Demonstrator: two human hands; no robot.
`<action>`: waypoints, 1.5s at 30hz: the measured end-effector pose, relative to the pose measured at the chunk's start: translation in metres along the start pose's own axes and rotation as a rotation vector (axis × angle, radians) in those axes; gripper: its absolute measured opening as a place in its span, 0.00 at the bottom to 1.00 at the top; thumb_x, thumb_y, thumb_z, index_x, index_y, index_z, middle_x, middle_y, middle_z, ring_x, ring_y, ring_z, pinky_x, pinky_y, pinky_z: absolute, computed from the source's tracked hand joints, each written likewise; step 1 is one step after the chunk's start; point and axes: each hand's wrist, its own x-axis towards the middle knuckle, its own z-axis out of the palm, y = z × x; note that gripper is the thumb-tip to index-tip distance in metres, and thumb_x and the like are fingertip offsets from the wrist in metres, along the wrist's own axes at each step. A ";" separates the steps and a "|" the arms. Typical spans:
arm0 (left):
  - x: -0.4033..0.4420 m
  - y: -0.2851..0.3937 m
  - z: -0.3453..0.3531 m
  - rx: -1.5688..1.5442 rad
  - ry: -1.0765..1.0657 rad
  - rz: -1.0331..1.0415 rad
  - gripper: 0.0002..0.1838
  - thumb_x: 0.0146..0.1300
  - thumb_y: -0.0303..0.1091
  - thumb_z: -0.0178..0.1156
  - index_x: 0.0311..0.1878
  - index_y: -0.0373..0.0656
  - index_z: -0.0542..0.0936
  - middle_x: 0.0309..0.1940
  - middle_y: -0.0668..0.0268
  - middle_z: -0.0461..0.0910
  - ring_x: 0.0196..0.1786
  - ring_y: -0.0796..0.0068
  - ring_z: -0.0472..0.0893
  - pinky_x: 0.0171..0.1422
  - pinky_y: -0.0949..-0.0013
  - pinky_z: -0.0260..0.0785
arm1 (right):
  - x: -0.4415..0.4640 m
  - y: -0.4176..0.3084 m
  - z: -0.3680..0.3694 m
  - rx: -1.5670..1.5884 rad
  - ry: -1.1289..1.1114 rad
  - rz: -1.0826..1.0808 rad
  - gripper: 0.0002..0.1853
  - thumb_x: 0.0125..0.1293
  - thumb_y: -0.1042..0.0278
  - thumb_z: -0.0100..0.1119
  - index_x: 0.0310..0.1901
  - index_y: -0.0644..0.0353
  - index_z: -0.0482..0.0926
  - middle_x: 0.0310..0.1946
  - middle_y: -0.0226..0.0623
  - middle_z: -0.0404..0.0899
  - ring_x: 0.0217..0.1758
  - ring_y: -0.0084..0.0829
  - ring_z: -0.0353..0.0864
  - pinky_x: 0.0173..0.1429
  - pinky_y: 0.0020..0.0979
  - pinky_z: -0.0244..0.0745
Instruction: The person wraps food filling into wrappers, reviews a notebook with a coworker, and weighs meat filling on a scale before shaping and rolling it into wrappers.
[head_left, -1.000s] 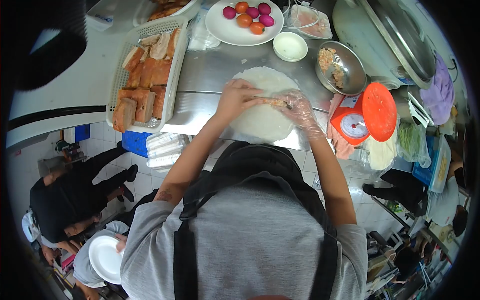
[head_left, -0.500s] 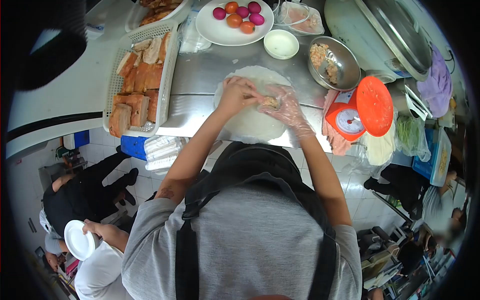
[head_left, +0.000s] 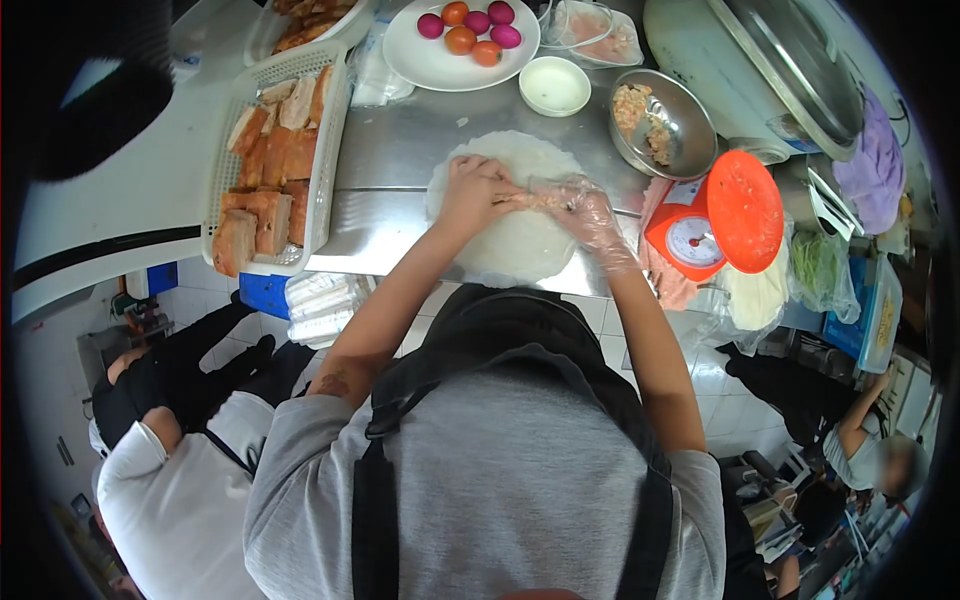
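A round, whitish translucent wrapper sheet (head_left: 505, 250) lies flat on the steel table. Across its middle runs a short strip of pale orange minced filling (head_left: 540, 200). My bare left hand (head_left: 476, 192) rests over the sheet, its fingers bent and their tips at the filling's left end. My right hand (head_left: 592, 215), in a clear plastic glove, has its fingers curled on the right end of the filling. The steel bowl (head_left: 690, 130) of similar minced filling (head_left: 645, 115) stands to the upper right.
Beyond the sheet are a white plate (head_left: 400, 60) of orange and purple eggs and a small white bowl (head_left: 555, 87). A red scale (head_left: 690, 240) stands right. Roasted meat slabs fill a white basket (head_left: 335, 130) left. People (head_left: 180, 490) are behind me on both sides.
The filling has gone from a lump in my gloved hand to a longer strip on the sheet, fingers at both ends. Behind me to the left, a white-clothed person has shifted and the plates are out of view.
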 end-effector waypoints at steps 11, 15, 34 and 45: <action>0.008 0.018 -0.001 0.026 -0.023 -0.029 0.13 0.46 0.46 0.71 0.37 0.58 0.88 0.35 0.76 0.79 0.47 0.71 0.73 0.62 0.59 0.52 | -0.009 0.010 -0.020 -0.115 0.066 -0.070 0.19 0.51 0.59 0.71 0.45 0.56 0.83 0.40 0.43 0.81 0.47 0.44 0.78 0.53 0.40 0.73; 0.008 0.024 0.001 -0.036 0.033 -0.028 0.11 0.47 0.45 0.70 0.35 0.59 0.88 0.36 0.77 0.80 0.47 0.71 0.73 0.62 0.59 0.53 | -0.007 0.018 -0.021 0.043 0.055 -0.034 0.21 0.50 0.60 0.72 0.46 0.58 0.80 0.41 0.44 0.80 0.47 0.44 0.78 0.53 0.40 0.72; 0.008 0.019 0.003 -0.068 -0.023 -0.178 0.11 0.45 0.42 0.72 0.35 0.58 0.88 0.35 0.76 0.80 0.46 0.71 0.73 0.58 0.64 0.54 | 0.004 0.003 -0.003 -0.058 -0.028 -0.135 0.15 0.49 0.59 0.74 0.39 0.54 0.86 0.37 0.40 0.81 0.44 0.42 0.78 0.50 0.39 0.73; 0.012 0.023 0.003 0.017 -0.087 -0.098 0.15 0.45 0.45 0.71 0.39 0.58 0.88 0.35 0.75 0.77 0.44 0.70 0.71 0.56 0.64 0.55 | -0.009 0.017 -0.019 -0.105 0.002 -0.070 0.19 0.49 0.59 0.73 0.45 0.48 0.85 0.36 0.41 0.81 0.45 0.42 0.78 0.51 0.39 0.73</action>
